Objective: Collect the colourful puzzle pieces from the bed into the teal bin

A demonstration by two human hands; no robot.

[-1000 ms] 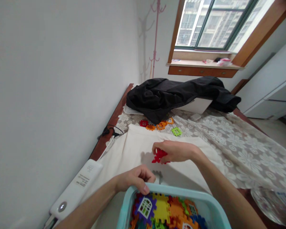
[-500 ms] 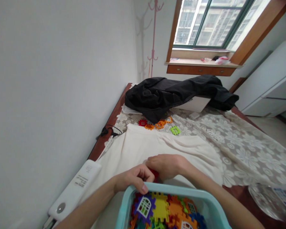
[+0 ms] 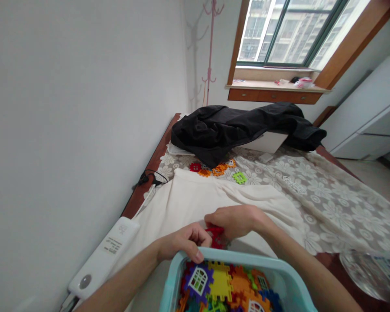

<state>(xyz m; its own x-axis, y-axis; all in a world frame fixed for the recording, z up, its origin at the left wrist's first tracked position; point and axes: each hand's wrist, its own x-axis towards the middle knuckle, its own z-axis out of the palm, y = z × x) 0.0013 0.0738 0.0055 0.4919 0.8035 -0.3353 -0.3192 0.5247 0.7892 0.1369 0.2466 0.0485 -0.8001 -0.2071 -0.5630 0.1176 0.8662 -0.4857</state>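
A light-blue plastic bin stands at the bottom of the view, filled with colourful toothed building pieces. Among them are a purple piece with a white window and a yellow piece. My left hand is closed at the bin's far left corner, thumb over the rim and fingers curled outside. Just beyond the rim, my right hand is closed on a red building piece, bent down over the cream cloth. The red piece reaches to my left fingertips; part of it is hidden by my right hand.
Red, orange and green pieces lie on the floral cover beyond the cloth. A black garment drapes over a white box. At left lies a white device near the wall; a clear plastic package is at lower right.
My right hand has shifted slightly up and to the right, and more of the red piece shows between my hands. The left hand keeps its place at the bin's rim.
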